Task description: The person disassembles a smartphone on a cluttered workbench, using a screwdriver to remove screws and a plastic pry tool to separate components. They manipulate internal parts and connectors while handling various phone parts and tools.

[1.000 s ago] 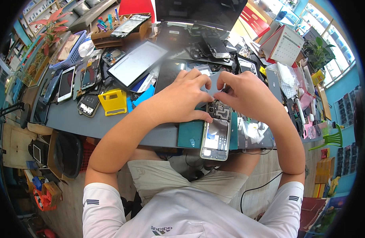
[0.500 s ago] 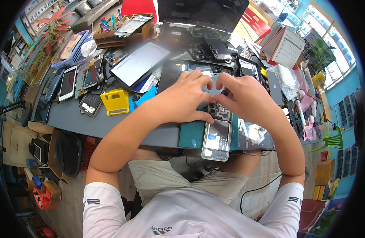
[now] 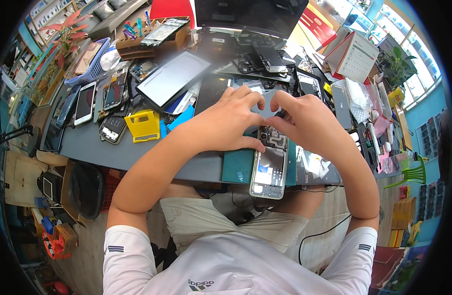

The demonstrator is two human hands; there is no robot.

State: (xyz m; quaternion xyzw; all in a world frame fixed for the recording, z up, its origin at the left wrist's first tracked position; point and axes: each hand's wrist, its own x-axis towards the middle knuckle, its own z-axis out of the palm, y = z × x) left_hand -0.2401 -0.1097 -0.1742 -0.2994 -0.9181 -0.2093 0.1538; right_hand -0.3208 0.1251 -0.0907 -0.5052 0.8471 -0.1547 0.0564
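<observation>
An opened phone (image 3: 269,172) lies upright in my view on a teal mat (image 3: 235,167), its lower part reaching past the table's front edge and its circuit board showing at the top. My left hand (image 3: 232,118) is curled round the phone's upper left, thumb on the frame and fingertips near the top. My right hand (image 3: 299,123) is bent over the phone's top right corner, thumb and curled index finger closed around something small and dark that is mostly hidden. A grey slab (image 3: 266,98) lies just beyond both hands.
Piled phones and parts crowd the grey table (image 3: 127,157), with a yellow stand (image 3: 141,127), white tray (image 3: 172,76) and blue basket (image 3: 88,64). A laptop (image 3: 250,17) stands at the back, a desk calendar (image 3: 351,56) at right. A dark bin (image 3: 86,189) sits below left.
Both hands keep almost the same places over the phone. My right index finger and thumb have shifted very slightly at the top corner; little else has visibly changed.
</observation>
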